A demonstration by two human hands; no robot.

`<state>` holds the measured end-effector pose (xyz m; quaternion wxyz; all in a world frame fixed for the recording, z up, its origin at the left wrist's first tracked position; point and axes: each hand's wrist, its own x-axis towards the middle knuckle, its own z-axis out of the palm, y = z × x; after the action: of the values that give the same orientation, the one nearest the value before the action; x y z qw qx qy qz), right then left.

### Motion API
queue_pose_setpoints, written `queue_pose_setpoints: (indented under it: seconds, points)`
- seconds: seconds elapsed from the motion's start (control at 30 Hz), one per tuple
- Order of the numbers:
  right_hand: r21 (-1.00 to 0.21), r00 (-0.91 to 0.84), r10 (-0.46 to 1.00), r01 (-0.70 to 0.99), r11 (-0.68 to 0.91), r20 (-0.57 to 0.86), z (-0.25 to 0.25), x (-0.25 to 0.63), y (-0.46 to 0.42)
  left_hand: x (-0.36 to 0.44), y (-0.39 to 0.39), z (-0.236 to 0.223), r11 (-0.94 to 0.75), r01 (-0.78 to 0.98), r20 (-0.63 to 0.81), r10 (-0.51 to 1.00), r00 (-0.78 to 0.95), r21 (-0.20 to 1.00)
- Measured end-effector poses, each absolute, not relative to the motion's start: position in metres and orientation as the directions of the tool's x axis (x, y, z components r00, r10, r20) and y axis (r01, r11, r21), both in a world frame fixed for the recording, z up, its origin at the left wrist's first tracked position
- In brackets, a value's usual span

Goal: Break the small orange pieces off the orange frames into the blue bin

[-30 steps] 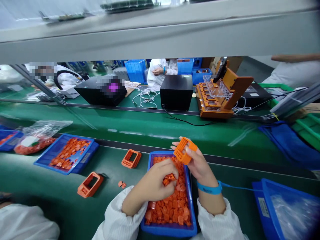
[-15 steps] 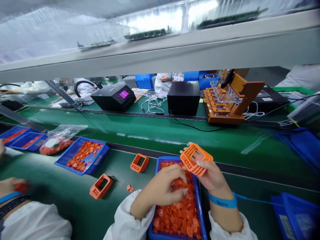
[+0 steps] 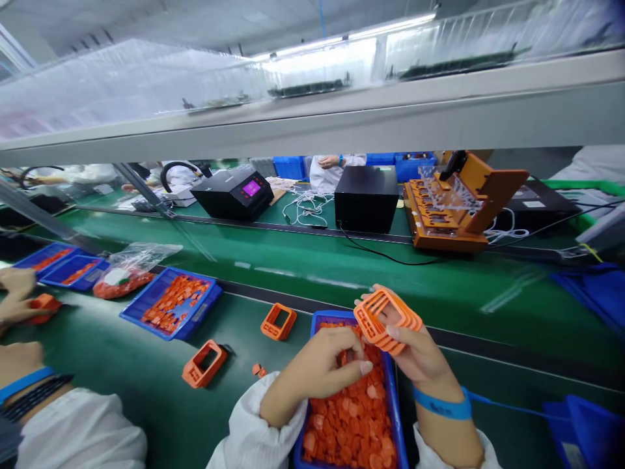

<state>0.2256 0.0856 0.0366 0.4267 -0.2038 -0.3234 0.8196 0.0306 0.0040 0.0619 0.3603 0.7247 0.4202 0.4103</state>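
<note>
My right hand (image 3: pixel 420 352) holds a fanned stack of orange plastic frames (image 3: pixel 385 319), tilted above the far end of a blue tray (image 3: pixel 401 423). Small flat orange pieces (image 3: pixel 351 417) fill this tray. Over it hovers my left hand (image 3: pixel 332 365), its fingers curled and the thumb apart from them; no held piece shows, though some fingertips are hidden behind the hand. To the left, two more groups of orange frames, one nearer (image 3: pixel 205 363) and one farther (image 3: pixel 278 321), lie on the green surface. Loose orange bits (image 3: pixel 259 370) lie by my left sleeve.
Another blue tray of orange pieces (image 3: pixel 170 303) and a clear bag of orange parts (image 3: pixel 124 270) lie left. A co-worker's hand (image 3: pixel 17 293) touches an orange part at far left. Behind stand black boxes (image 3: pixel 366 198) and an orange fixture (image 3: pixel 449 208). A shelf beam (image 3: pixel 312 127) crosses above.
The view has shifted slightly. My right hand still holds the frame stack, with my left hand still over the tray. The co-worker's hands at left have moved around an orange part.
</note>
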Motion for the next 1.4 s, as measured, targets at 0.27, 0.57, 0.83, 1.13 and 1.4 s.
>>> queue_pose_setpoints:
  seconds: [0.27, 0.57, 0.83, 1.13, 1.4]
  points:
    - [-0.673, -0.524, 0.846, -0.592, -0.444, -0.098, 0.038, 0.224, 0.084, 0.031, 0.002, 0.060, -0.399, 0.260, 0.314, 0.897, 0.312, 0.880]
    - [-0.674, -0.486, 0.865, -0.597, -0.435, -0.129, 0.042, 0.218, 0.081, 0.026, 0.001, 0.053, -0.282, 0.149, 0.237, 0.935, 0.263, 0.948]
    - [-0.698, -0.510, 0.855, -0.577, -0.424, -0.098, 0.042, 0.219, 0.080, 0.028, 0.002, 0.057, -0.330, 0.189, 0.262, 0.913, 0.312, 0.925]
    - [-0.611, -0.689, 0.723, -0.592, -0.525, 0.045, 0.035, 0.211, 0.072, 0.035, 0.005, 0.046, -0.399, 0.046, 0.356, 0.858, 0.371, 0.916]
    - [-0.581, -0.604, 0.796, -0.660, -0.476, 0.033, 0.036, 0.211, 0.072, 0.043, 0.005, 0.042, -0.340, -0.049, 0.341, 0.907, 0.248, 0.939]
